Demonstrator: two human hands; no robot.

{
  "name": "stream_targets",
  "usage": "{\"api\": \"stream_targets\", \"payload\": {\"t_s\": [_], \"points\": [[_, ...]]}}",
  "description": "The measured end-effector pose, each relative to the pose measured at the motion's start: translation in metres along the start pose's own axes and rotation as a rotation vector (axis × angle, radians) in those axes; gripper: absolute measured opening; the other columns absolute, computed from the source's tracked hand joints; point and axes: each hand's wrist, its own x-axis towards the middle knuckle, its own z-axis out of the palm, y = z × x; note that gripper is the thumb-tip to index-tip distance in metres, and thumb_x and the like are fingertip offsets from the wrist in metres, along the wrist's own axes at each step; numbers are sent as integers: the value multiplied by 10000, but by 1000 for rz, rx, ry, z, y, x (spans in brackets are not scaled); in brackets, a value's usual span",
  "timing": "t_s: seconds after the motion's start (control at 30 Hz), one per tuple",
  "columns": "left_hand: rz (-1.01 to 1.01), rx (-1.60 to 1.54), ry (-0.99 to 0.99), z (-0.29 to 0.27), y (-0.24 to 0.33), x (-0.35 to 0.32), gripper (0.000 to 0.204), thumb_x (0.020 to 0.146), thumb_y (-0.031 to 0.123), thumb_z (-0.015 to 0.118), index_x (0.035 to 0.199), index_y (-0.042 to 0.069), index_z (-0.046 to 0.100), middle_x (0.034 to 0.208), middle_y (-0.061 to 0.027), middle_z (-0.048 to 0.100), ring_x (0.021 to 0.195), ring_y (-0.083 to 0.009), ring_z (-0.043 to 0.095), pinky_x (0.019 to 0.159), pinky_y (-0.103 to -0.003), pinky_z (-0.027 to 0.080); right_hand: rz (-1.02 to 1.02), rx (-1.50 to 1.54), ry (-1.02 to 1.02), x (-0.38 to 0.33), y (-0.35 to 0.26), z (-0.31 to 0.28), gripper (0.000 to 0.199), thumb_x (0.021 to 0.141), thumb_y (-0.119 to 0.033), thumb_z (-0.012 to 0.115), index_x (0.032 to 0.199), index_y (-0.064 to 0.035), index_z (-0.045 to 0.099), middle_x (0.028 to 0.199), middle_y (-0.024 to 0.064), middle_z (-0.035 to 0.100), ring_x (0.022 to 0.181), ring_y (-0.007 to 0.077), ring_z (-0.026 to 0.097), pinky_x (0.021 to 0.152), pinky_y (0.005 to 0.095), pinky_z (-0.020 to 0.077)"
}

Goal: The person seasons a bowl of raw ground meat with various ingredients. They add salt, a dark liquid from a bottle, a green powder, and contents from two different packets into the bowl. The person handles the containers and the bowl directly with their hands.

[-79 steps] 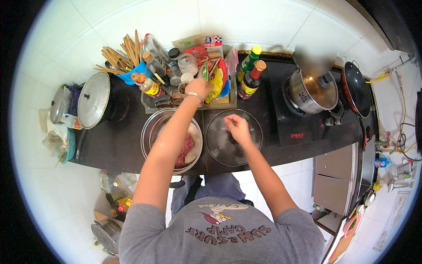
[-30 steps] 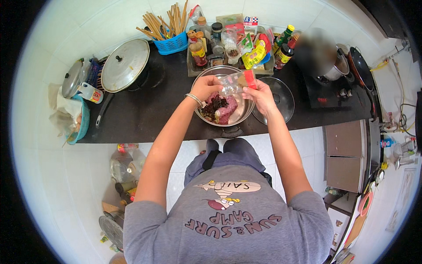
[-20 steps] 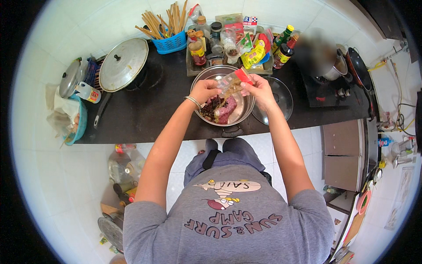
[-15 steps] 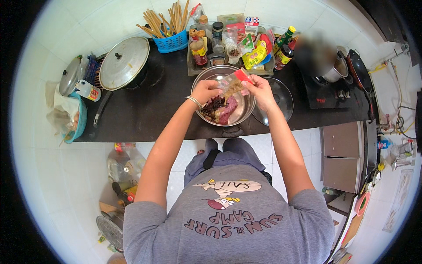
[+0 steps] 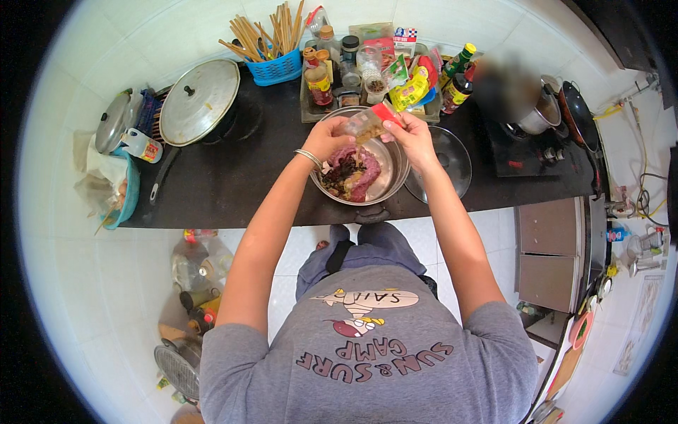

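this is a kitchen, as the cooktop, lidded pan, seasoning bottles, chopsticks and tiled wall show.

Clear packet, red at upper-right end, brownish contents, tilted over steel pot. Pot uncovered on dark surface; inside, pink minced meat with dark bits on top.

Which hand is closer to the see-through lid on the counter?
Right. The right hand, holding the red end of the packet, overlaps the left edge of the lid in the picture. The left hand is farther off, over the left rim of the pot.
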Motion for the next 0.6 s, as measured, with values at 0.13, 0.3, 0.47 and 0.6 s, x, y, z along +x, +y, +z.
{"api": "stream_targets", "payload": {"t_s": [0.13, 0.3, 0.47, 0.6], "points": [[24, -30, 39, -2, -12, 2, 266, 767, 45, 679, 1022, -19, 642, 825, -43, 664, 723, -91, 581, 691, -246, 471, 8, -23, -52, 4, 6, 5, 141, 860, -97, 637, 955, 5, 611, 835, 18, 637, 699, 80, 594, 648, 219, 492], [-16, 6, 38, -6, -10, 1, 269, 777, 60, 682, 1038, -1, 658, 879, -42, 668, 760, -94, 594, 696, -244, 481, -11, -26, -56, 9, 7, 8, 143, 862, -103, 636, 955, 3, 609, 842, 24, 636, 695, 85, 598, 649, 221, 493], [33, 159, 31, -9, -7, 12, 287, 775, 53, 679, 1058, 8, 653, 865, -40, 666, 759, -93, 595, 701, -243, 483, -3, 34, 10, 8, 1, 7, 152, 864, -102, 633, 972, 1, 605, 851, 31, 642, 695, 90, 606, 651, 223, 499], [104, -12, 2, 11, 0, 20, 254, 761, 80, 689, 994, -15, 656, 784, -36, 654, 706, -90, 574, 670, -258, 474, -28, 23, 18, 5, -5, -11, 165, 864, -92, 628, 998, 4, 609, 877, 38, 651, 696, 90, 607, 649, 221, 501]]}}
